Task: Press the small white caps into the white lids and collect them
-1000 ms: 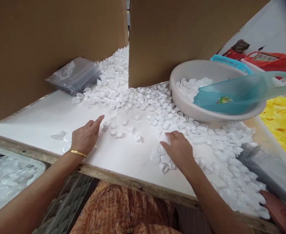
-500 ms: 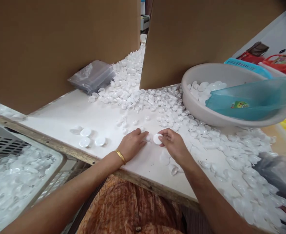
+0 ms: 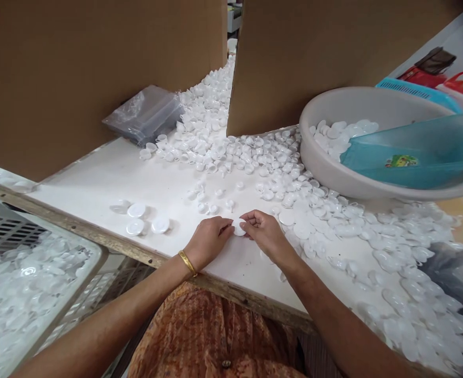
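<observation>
My left hand (image 3: pixel 206 240) and my right hand (image 3: pixel 266 231) meet over the white table (image 3: pixel 97 178), near its front edge. Between their pinched fingertips sits a small white plastic cap (image 3: pixel 238 227), held by both. A gold bangle circles my left wrist. Three finished white caps (image 3: pixel 144 219) lie together to the left of my hands. A big heap of small white plastic parts (image 3: pixel 231 147) spreads behind and to the right of my hands.
Two tall cardboard sheets (image 3: pixel 77 68) stand at the back with a gap between them. A grey basin (image 3: pixel 333 173) holds white discs and a teal scoop (image 3: pixel 416 157). A clear bag (image 3: pixel 144 115) lies at the back left. A grey crate (image 3: pixel 26 283) of white parts sits lower left.
Both hands left the scattered parts and came together at the table's middle; they now pinch one cap between them. The view shifted left, bringing the crate into sight.
</observation>
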Motion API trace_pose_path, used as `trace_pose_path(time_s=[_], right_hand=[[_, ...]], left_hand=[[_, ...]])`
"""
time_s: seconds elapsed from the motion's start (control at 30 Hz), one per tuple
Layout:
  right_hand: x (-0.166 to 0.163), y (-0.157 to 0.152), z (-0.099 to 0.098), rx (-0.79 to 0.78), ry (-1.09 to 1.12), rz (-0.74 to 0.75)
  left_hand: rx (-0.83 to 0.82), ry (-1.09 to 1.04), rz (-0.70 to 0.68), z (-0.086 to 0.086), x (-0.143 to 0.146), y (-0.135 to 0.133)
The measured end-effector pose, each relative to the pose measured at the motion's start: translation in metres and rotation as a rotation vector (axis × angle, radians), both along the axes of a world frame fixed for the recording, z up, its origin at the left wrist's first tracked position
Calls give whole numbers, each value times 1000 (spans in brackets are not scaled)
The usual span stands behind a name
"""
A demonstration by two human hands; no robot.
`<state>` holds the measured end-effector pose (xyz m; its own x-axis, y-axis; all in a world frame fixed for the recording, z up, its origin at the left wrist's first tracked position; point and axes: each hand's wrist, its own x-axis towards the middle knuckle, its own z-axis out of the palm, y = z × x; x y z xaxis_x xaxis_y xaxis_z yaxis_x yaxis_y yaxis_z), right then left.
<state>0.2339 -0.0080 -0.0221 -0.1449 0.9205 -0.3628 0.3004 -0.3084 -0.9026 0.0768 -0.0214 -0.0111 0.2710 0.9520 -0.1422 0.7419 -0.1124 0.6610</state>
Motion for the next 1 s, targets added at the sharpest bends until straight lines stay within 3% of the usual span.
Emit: trace_pose_path(time_s=[0.23,0.33,0.57,0.63,0.8,1.0], right_hand=[[-6,1,-2,-77,58,-12],[-1,-1,-2,-88,78,0],[8,-16,-2,234,-251,205],[5,-18,-7,304,-345,209],[1,-20,-20,462,-427,187],[0,-22,-24,529,-430,192]], left_hand=[[-370,-322,263,-6,3,3],[-448,-445,333,-7,5,5],[-534,-843,472,1,5,0],[-523,-838,462,-3,6,-3],[-382,-576,380,-17,11,-5],[-378,-477,329,-15,10,0]])
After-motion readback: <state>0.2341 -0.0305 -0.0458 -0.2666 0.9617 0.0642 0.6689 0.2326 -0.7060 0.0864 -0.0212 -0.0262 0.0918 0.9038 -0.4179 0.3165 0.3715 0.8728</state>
